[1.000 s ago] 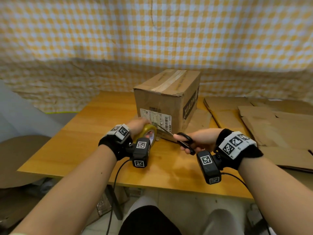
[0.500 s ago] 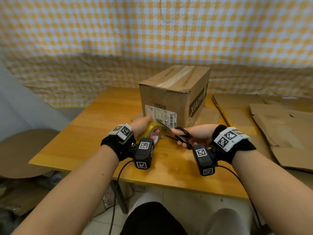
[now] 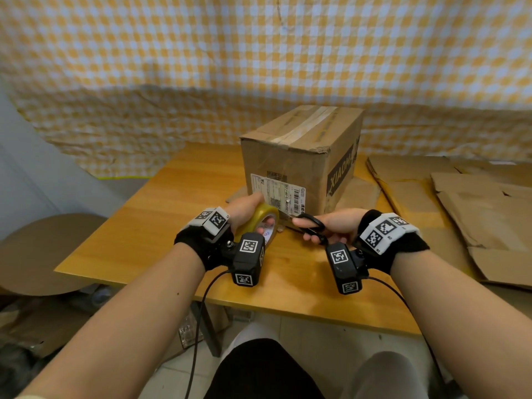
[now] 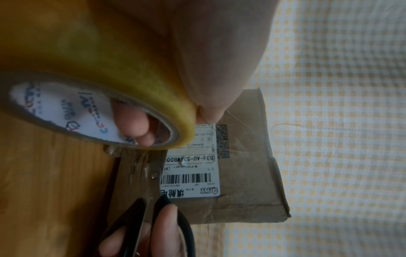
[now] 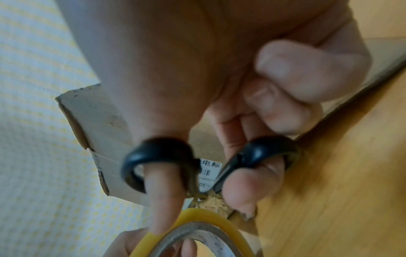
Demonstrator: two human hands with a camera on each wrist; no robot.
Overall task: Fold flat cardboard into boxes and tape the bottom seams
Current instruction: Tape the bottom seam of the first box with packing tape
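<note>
Glossy wooden table (image 3: 161,226), matt cardboard box (image 3: 288,165)

A brown cardboard box (image 3: 299,159) stands upright on the wooden table, one corner turned toward the viewer, its top flaps shut and sealed along the seam with clear tape. A white shipping label (image 3: 277,194) with barcodes sits low on its near face; dark lettering runs up the right face. Flat cardboard sheets (image 3: 460,203) lie spread to its right — overlapping, creased. The yellowish tape roll (image 3: 260,223) and black-handled scissors (image 3: 309,226) meet just before the box.

Soft even light; blurred wrist close-ups
</note>
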